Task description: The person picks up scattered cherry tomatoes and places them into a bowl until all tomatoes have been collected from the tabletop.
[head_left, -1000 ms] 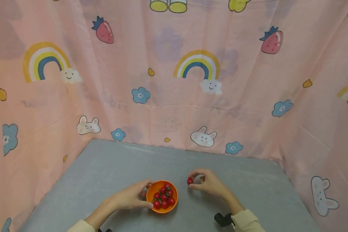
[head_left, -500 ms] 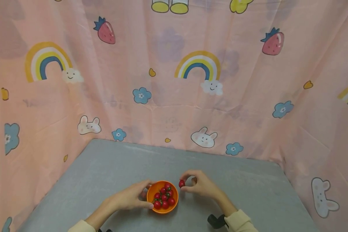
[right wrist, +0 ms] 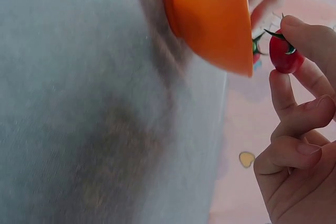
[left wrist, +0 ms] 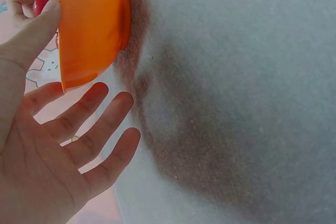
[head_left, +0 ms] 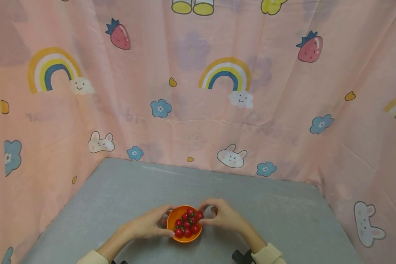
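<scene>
On the grey table stands an orange bowl (head_left: 172, 220) with several red cherry tomatoes (head_left: 187, 224) in it, their green stems still on. My left hand (head_left: 150, 223) holds the bowl from its left side. In the left wrist view the thumb lies on the rim of the bowl (left wrist: 92, 30), and the other fingers spread beside it. Between thumb and fingertips, my right hand (head_left: 226, 217) pinches one cherry tomato (right wrist: 286, 53) by the bowl's right rim. The right wrist view puts this tomato just above the rim, apart from the bowl wall.
The grey table (head_left: 145, 187) extends around the bowl on all sides. A pink curtain (head_left: 184, 135) printed with rainbows, rabbits and flowers hangs behind the table and along its sides. Dark wrist-worn devices (head_left: 242, 256) show near the sleeves.
My right hand has moved left with the pinched cherry tomato, from the table right of the bowl to its right rim. The left hand and the bowl have stayed in place.
</scene>
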